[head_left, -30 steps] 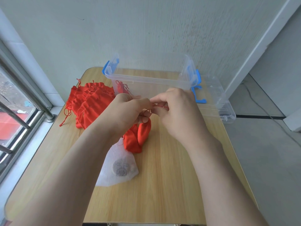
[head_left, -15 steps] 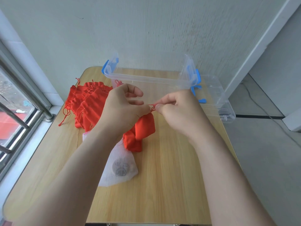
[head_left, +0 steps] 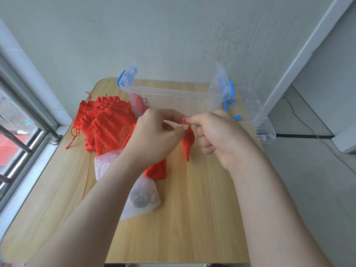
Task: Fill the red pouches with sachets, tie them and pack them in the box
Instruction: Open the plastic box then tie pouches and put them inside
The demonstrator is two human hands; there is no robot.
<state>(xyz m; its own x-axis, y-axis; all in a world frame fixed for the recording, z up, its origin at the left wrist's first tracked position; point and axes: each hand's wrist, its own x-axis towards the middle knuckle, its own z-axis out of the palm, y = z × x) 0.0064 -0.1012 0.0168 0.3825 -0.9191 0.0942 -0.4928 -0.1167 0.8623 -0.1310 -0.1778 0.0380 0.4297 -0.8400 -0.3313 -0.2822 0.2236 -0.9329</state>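
Tying step: the left hand (head_left: 156, 135) and right hand (head_left: 217, 132) both pinch the cord (head_left: 184, 119) of a pouch (head_left: 188, 144), which hangs between them, in front of the box (head_left: 173, 91). Next, I judge, the cord needs pulling tight before the pouch goes in.

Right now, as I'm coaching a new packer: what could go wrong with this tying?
The small red pouch hangs by its drawstring, pinched by the left hand and right hand; a slip would probably drop it onto the table. The left forearm lies over the mesh sachet bag and may drag it.
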